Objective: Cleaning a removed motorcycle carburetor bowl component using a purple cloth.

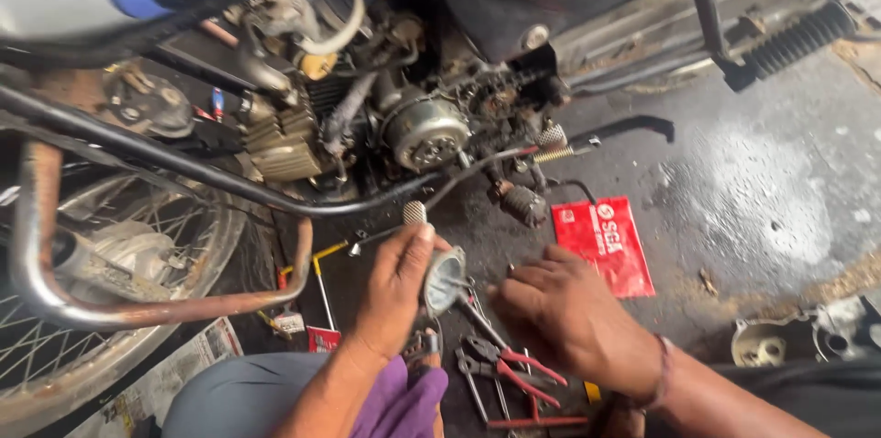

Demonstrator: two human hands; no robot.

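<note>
Pliers point(500, 366), left hand point(396, 284) gripping possibly a cover point(445, 278)

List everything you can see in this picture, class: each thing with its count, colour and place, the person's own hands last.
Motorcycle engine: one, grey, oily, top centre.
Spoked wheel: one, rusty, left.
Flat packet: one, red, floor right of centre.
Pliers: one, red-handled, floor, bottom centre.
Engine cover: one, pale metal, lower right.
Round metal part: one, silver, in left hand.
Left hand: holds the round part.
Right hand: over the tools; contact unclear.
</note>
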